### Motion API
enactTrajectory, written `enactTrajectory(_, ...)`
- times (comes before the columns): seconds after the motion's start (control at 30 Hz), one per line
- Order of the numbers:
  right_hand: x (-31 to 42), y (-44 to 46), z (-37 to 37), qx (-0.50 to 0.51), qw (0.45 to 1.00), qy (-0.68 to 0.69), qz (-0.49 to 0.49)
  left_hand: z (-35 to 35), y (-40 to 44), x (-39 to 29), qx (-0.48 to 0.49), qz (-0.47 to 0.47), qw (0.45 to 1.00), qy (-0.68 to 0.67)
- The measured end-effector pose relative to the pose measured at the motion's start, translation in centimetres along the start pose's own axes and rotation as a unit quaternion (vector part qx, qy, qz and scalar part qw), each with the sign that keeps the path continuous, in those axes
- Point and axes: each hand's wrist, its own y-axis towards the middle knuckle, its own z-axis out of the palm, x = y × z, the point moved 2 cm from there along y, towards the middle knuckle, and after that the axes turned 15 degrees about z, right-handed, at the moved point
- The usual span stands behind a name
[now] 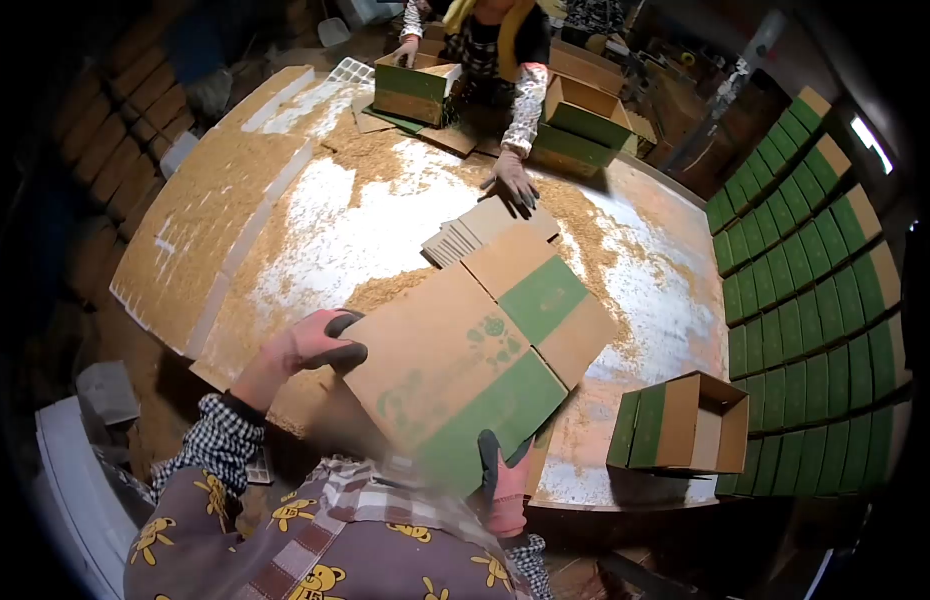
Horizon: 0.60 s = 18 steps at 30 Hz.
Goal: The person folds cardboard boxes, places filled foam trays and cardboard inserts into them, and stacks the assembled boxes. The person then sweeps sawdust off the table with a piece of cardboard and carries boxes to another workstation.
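A brown cardboard box (425, 330) with green bands and a paw-like print is held tilted in front of me, its flaps toward the far right. My left hand (310, 345), in a pink glove with dark fingertips, grips its left edge, thumb on the near face. Along the lower edge my right hand (507, 480), gloved alike, is closed on the cardboard with the dark thumb in front; its other fingers are hidden. Just beyond the box lie several cardboard pieces (455, 243), partly covered by it. Whether anything is inside the box cannot be seen.
Across the table (325, 215), strewn with sawdust-like crumbs, a co-worker's gloved hand (510, 182) reaches toward the cardboard pieces. An open box (685, 425) lies at right, beside stacked green-and-brown boxes (810, 315). More open boxes (585, 118) stand at the far side.
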Motion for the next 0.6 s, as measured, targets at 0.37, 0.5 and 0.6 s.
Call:
enactTrajectory(0.37, 15.7, 7.0, -2.7, 0.130, 0.923, 0.361, -0.035, 2.7, 4.8, -2.1, -0.168, 0.174, 0.920, -0.308)
enactTrajectory(0.5, 18.1, 17.7, 1.1, 0.025, 0.940, 0.301, -0.155, 1.4, 2.8, 0.9, -0.307, 0.197, 0.901, 0.236)
enactTrajectory(0.6, 11.0, 31.6, 2.6, 0.051, 0.986, 0.157, -0.012, 2.5, 1.5, 11.9, -0.242, 0.022, 0.860, 0.449)
